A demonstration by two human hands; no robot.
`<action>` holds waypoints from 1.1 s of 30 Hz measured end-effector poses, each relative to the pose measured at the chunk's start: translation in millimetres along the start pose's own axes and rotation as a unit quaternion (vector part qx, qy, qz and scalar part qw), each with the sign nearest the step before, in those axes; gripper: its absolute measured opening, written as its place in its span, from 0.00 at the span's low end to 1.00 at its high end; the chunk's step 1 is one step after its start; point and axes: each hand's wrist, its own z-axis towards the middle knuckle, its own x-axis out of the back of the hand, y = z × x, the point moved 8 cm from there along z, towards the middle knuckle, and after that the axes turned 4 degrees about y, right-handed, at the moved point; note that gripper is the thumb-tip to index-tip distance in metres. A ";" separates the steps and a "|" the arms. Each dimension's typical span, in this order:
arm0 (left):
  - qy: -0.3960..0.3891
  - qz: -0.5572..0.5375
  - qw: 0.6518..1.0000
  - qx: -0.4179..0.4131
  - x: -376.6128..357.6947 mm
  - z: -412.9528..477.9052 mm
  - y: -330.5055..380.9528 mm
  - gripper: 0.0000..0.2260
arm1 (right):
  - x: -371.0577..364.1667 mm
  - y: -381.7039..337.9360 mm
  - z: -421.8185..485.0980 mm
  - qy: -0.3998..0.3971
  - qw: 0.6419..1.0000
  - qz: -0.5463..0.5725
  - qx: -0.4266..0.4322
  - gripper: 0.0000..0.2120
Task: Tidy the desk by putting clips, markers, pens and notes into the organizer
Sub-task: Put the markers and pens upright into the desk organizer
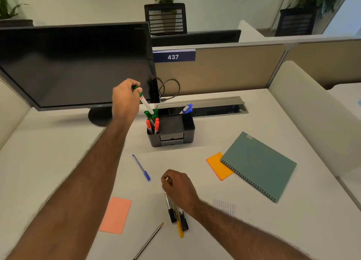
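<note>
organizer [176,132]: black, upright | markers [153,123]: left compartment, apparently capped

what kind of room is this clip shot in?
Most likely an open-plan office. A low cubicle partition carries a desk number plate reading 437, a monitor stands on the white desk, and mesh office chairs sit at the neighbouring workstations.
</note>
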 end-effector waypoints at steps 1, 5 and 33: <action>-0.004 0.005 1.000 -0.002 -7.2 1.2 -1.9 0.09 | 1.1 2.3 -0.7 0.002 1.000 -0.003 -0.003 0.04; -0.032 0.031 0.999 0.001 -34.8 -2.0 -18.9 0.10 | 8.2 11.7 -1.9 0.006 1.000 -0.008 -0.014 0.05; -0.185 0.069 0.980 -0.027 -40.7 -267.6 -130.8 0.12 | -3.1 64.1 -46.4 -0.112 0.949 -0.233 -0.179 0.17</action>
